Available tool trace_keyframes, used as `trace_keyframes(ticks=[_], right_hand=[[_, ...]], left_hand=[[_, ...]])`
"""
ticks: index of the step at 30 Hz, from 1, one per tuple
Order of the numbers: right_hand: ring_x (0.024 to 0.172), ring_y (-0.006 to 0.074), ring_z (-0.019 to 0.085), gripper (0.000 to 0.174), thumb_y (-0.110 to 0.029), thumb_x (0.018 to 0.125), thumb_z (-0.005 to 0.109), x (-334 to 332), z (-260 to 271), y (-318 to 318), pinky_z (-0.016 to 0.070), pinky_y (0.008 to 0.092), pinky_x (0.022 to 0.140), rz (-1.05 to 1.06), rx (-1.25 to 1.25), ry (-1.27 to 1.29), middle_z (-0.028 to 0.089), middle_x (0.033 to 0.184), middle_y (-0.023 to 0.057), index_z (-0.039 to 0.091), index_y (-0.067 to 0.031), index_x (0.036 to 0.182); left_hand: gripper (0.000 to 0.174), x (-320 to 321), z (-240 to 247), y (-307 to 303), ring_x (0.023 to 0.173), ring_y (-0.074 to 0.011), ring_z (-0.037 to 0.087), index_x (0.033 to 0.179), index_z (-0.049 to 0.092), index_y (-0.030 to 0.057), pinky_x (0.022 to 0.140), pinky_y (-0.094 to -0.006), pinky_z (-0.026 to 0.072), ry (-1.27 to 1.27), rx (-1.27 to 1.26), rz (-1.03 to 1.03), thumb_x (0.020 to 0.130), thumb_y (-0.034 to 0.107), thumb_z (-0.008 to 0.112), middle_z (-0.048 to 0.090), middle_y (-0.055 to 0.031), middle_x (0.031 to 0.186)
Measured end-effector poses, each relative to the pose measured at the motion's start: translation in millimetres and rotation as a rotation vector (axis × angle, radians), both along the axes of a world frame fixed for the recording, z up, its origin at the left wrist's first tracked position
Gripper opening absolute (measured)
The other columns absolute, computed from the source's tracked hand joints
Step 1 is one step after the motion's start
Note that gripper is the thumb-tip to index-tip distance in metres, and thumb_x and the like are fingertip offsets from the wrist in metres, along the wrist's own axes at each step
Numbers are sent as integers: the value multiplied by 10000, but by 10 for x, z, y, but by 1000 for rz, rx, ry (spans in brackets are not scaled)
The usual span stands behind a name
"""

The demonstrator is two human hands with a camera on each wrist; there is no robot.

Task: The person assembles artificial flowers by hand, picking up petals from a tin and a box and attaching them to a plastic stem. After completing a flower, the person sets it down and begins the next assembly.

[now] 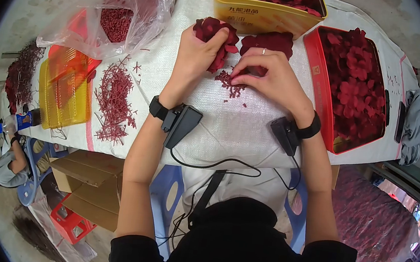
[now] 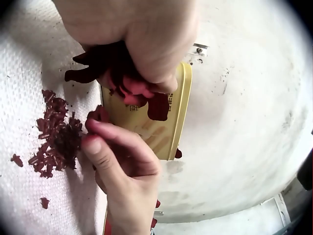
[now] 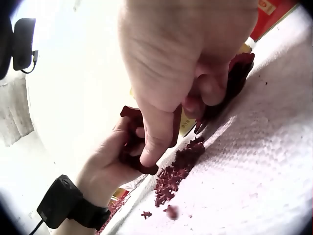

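Observation:
My left hand (image 1: 196,53) grips a bunch of dark red petal-like flowers (image 1: 211,29), thumb across them; the left wrist view shows the petals (image 2: 132,88) poking out below that hand. Just right of it, my right hand (image 1: 275,76) has its thumb and forefinger tips close together above a small heap of dark red bits (image 1: 223,77). A dark red piece (image 2: 99,114) lies at the forefinger tip in the left wrist view; whether it is pinched is unclear. Behind the right hand sits a stack of dark red petals (image 1: 268,41). A blurred red bit (image 3: 171,212) shows beside the heap.
A yellow tin (image 1: 258,14) stands at the back and a red tin (image 1: 321,91) of red flowers at right. At left are a clear bag (image 1: 149,7), a yellow basket (image 1: 52,99) and thin red stems (image 1: 113,100). Cables hang from both wrist cameras; another person (image 1: 6,168) sits far left.

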State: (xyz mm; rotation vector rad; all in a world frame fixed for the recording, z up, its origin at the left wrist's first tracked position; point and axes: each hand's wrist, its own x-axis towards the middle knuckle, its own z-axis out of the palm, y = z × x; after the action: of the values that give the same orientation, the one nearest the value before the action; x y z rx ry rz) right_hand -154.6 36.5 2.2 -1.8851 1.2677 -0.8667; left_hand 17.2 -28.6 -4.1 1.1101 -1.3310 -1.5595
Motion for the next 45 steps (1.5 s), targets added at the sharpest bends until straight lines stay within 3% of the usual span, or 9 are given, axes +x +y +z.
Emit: trace_keyframes(ticks=[4,7,12,16,22,33,36,42,45], right_hand=[[645,131,573,150,-121,745,761,-14,-86,-25,430,263,581,-29,-11,-144,658,747,47,734,-56,877],[641,96,568,147,-100,765,748,-17,-52,-28,421,250,578,-177,13,-199,671,773,36,733,-46,902],[743,42,608,127,-94,830,724,-53,-26,-45,466,177,558,-316,29,-474,664,1083,29,739,-50,949],[714,47,613,137,-108,833,729,-44,-79,-58,469,183,565,-299,55,-521,692,1020,26,738,-46,955],[674,37,591,141,-126,845,727,-78,-50,-47,448,183,550,-362,88,-533,711,870,10,740,-43,958],[564,3,469,144,-132,850,728,-116,6,-48,347,166,501,-528,74,-638,652,727,-43,743,-45,963],[593,8,489,148,-107,831,741,-121,17,-46,352,167,506,-513,107,-671,660,782,-25,743,-40,963],[755,52,604,169,-25,794,747,-133,-68,-79,470,186,611,-429,-150,-623,671,966,32,732,-20,962],[791,74,630,141,-5,798,734,-124,-9,-43,508,209,678,-470,-112,-608,674,961,34,730,-11,939]], left_hand=[[198,4,-33,-21,596,-76,591,943,646,15,498,-223,438,35,7,-22,932,210,615,669,-46,773],[192,-8,-5,-2,628,-79,609,941,642,15,528,-221,458,65,-2,-20,924,206,627,671,-48,788],[154,-32,31,39,638,-78,621,974,620,14,542,-208,476,71,-23,-96,920,158,630,660,-33,795],[139,-45,-46,26,606,-59,608,1028,586,16,521,-185,463,-5,-150,-221,933,115,604,634,-22,807],[182,-63,-55,16,711,-82,627,1070,589,15,621,-210,506,46,-210,-236,918,110,625,639,-28,865],[233,-12,-39,11,797,-108,650,1073,604,-21,681,-239,538,123,-23,-216,886,104,667,670,-66,932],[245,-14,-44,16,801,-108,649,1085,611,-24,685,-240,538,141,-10,-217,886,108,668,673,-67,935],[232,-25,-7,24,792,-89,637,1057,637,-18,683,-225,525,148,-25,-203,885,131,682,677,-50,914],[233,-41,26,41,769,-80,633,1043,645,-13,665,-212,512,153,-44,-192,884,151,691,677,-40,885]])
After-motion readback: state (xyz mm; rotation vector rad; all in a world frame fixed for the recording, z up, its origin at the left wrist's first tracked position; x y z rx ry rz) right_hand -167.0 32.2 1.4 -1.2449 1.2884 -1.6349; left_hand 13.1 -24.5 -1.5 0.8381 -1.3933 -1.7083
